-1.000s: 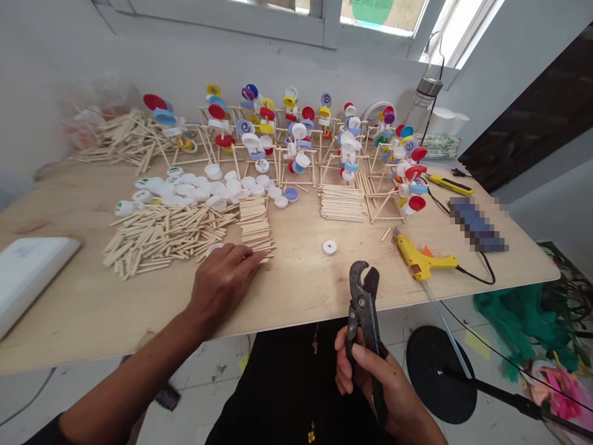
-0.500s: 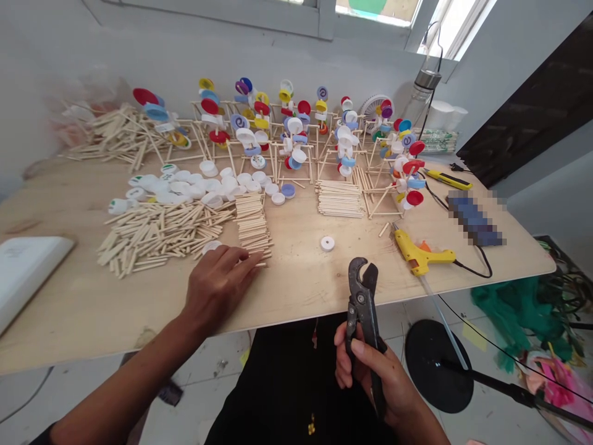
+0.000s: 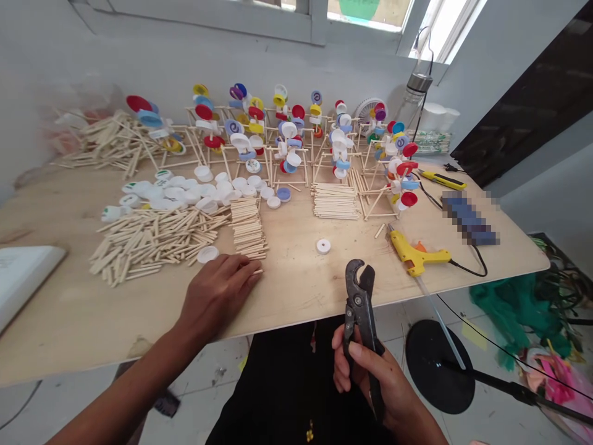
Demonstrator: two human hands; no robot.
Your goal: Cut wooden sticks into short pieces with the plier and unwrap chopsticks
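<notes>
My right hand is wrapped round the handles of dark metal cutting pliers, held upright over my lap at the table's near edge, jaws slightly apart. My left hand lies on the wooden table, fingers together over a thin wooden stick whose tip shows at the fingertips. It sits just below a neat stack of cut sticks and beside a white bottle cap. A loose heap of sticks spreads to the left.
Stick-and-cap models line the back. White caps, another stick stack, a small white disc, a yellow glue gun with cord, a yellow cutter and a white board lie around.
My left hand has drawn back from the stick stack toward me, with one stick under its fingers. The right hand and pliers have barely moved. The view has shifted slightly.
</notes>
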